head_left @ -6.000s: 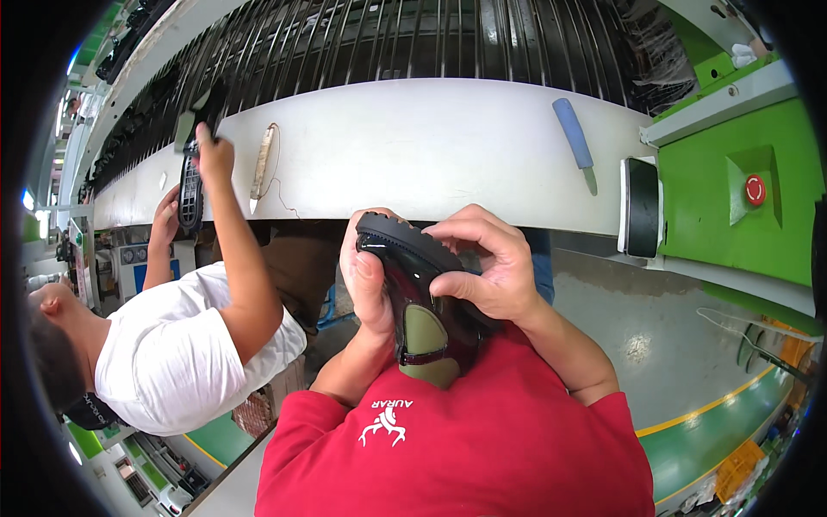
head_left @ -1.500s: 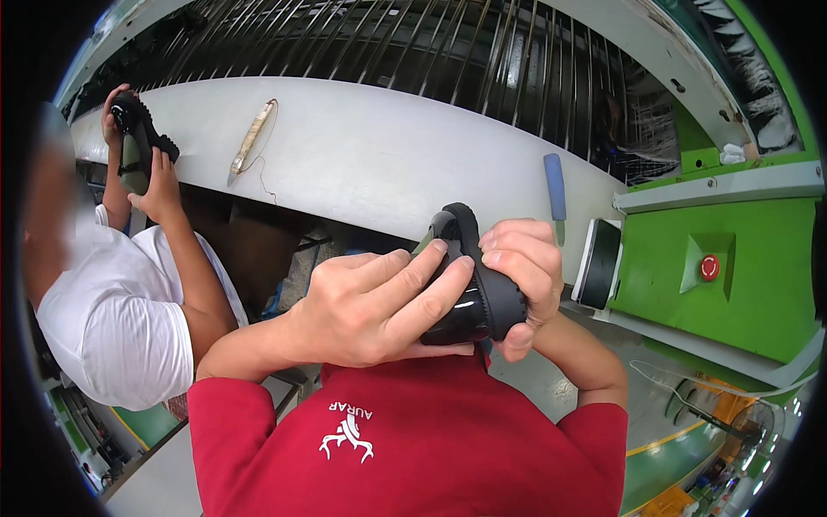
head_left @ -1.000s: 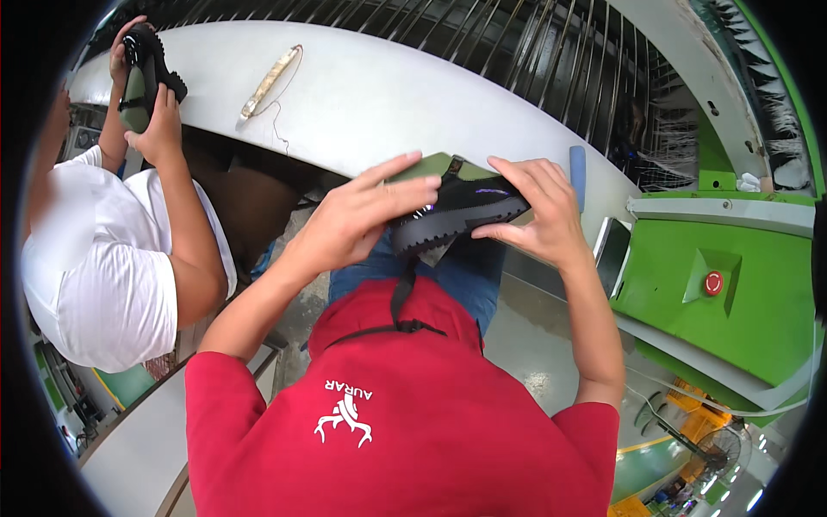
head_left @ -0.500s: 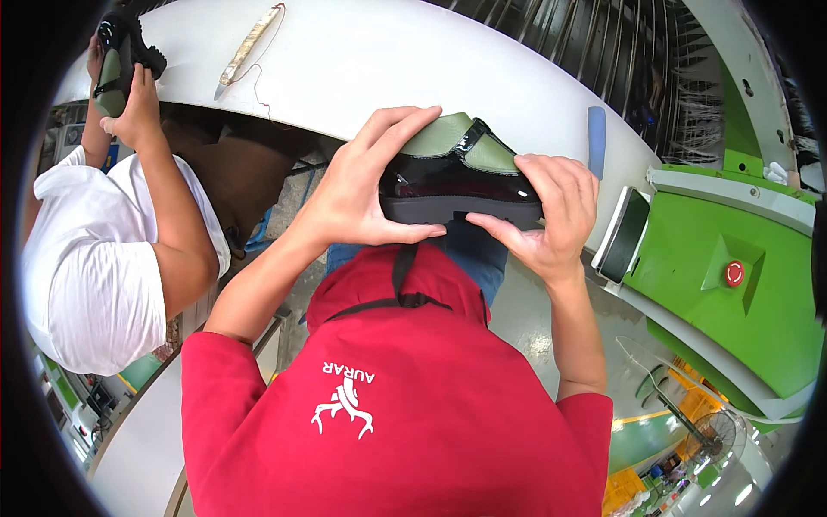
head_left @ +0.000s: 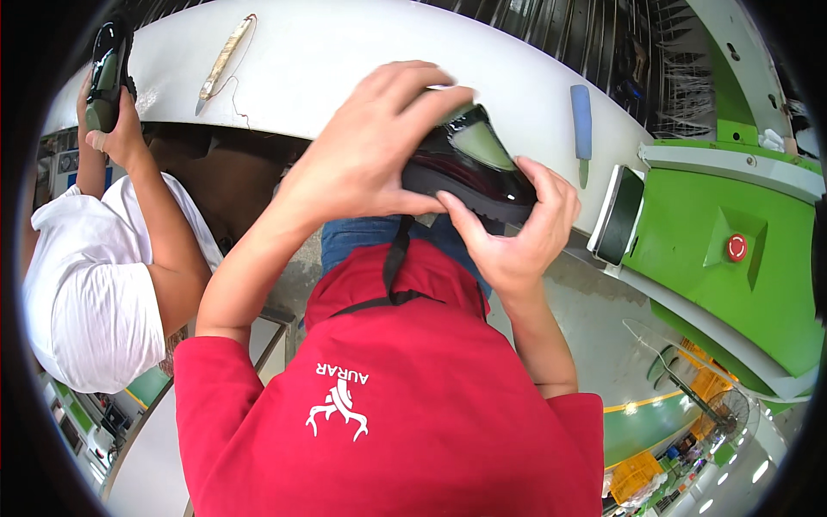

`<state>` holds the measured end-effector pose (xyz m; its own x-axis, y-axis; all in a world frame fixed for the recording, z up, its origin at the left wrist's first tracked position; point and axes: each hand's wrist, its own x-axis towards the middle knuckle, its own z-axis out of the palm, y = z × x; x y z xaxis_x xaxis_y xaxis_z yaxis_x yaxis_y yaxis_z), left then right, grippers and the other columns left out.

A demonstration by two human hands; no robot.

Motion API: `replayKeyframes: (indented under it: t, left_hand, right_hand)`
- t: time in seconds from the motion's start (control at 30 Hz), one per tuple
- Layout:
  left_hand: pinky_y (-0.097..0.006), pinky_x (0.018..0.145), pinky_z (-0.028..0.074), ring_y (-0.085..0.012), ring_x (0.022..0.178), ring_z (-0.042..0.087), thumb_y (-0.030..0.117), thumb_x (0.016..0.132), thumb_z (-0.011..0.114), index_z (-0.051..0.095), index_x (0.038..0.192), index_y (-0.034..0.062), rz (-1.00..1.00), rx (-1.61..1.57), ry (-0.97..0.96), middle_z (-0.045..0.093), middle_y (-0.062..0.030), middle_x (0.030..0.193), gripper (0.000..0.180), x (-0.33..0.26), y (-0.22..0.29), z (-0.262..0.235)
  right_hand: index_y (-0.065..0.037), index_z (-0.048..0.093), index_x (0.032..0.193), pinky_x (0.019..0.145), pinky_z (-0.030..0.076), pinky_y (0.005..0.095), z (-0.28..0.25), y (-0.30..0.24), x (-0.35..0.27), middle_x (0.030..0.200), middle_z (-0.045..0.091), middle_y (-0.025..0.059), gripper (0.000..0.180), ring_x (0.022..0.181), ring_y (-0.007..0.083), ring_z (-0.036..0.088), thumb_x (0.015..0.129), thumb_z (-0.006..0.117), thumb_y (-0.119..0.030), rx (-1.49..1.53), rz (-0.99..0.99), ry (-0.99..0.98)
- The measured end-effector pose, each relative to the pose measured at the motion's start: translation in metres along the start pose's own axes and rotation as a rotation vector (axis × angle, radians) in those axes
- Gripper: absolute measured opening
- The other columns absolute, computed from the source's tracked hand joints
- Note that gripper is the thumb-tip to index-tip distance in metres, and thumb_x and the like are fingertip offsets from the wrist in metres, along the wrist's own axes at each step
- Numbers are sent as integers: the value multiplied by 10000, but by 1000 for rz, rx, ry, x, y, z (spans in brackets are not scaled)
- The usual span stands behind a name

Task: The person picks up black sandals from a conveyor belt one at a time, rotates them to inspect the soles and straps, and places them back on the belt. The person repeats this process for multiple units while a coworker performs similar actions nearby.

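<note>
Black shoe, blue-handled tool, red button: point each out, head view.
black shoe [head_left: 469, 168], head view, on its glossy upper between both hands.
blue-handled tool [head_left: 582, 121], head view, on the blue handle.
red button [head_left: 736, 247], head view, on the button's face.

Work surface: long white curved bench [head_left: 345, 60] running across the top of the view.
On the bench, left: slim tan tool with a thin cord trailing from it [head_left: 226, 56], lying at a slant.
On the bench, right: blue-handled knife-like tool [head_left: 582, 125], lying lengthwise, well apart from the tan tool.
Machine: green metal housing [head_left: 732, 293] at right, with a round red button [head_left: 736, 247] on its face.
Panel: dark rectangular plate with a pale rim [head_left: 618, 215], possibly a screen, just beside the housing.
Co-worker: person in a white shirt [head_left: 86, 293] at left, holding a dark glossy shoe [head_left: 108, 69] at the bench edge.
Behind the bench: dark metal rack of thin bars [head_left: 603, 43].
</note>
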<state>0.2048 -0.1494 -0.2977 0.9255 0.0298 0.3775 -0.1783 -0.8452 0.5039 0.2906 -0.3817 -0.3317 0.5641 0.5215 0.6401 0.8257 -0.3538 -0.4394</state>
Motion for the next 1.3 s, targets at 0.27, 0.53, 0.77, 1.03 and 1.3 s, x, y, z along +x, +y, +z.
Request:
replayKeyframes:
  t: [0.27,0.53,0.77,1.03,1.3]
  left_hand:
    - [-494,1133,495,-317,1293,652,254,640,962,775,1263,151,107,42,-135,721,-42,1266,659,10,8,30]
    - [-489,1119,508,-306,1275,656,277,606,974,809,1218,150,167,13,-178,734,-29,1245,647,17,4,27]
    - [-488,1117,511,-308,1272,653,259,606,962,820,1218,156,191,22,-194,741,-18,1253,636,20,8,16]
    - [-462,1150,554,-285,1330,691,225,572,1119,691,1425,-7,51,-874,240,735,-140,1386,982,40,32,-17]
    - [-457,1190,569,-306,1340,702,98,587,1108,384,1698,12,-134,-907,427,677,-192,1479,1330,17,-37,-7]
  right_hand:
    - [-32,542,1578,1046,627,385,-18,13,-2,1240,801,141,1067,1154,237,777,697,1109,-231,349,217,-275]
    - [-41,641,1315,904,635,392,-10,9,-7,1128,749,115,853,1014,266,789,656,1121,-294,404,272,-164]
    - [-21,545,1469,963,613,398,-12,3,-12,1162,729,124,1039,1093,262,755,657,1128,-302,490,319,-111]
    - [-100,-49,1794,1306,407,532,-21,-4,25,1730,351,249,1725,1564,396,489,567,1159,-202,1184,361,-157]
    - [-80,437,1729,1188,505,466,-28,32,59,1541,506,190,1290,1415,380,567,583,1029,-127,438,105,-93]
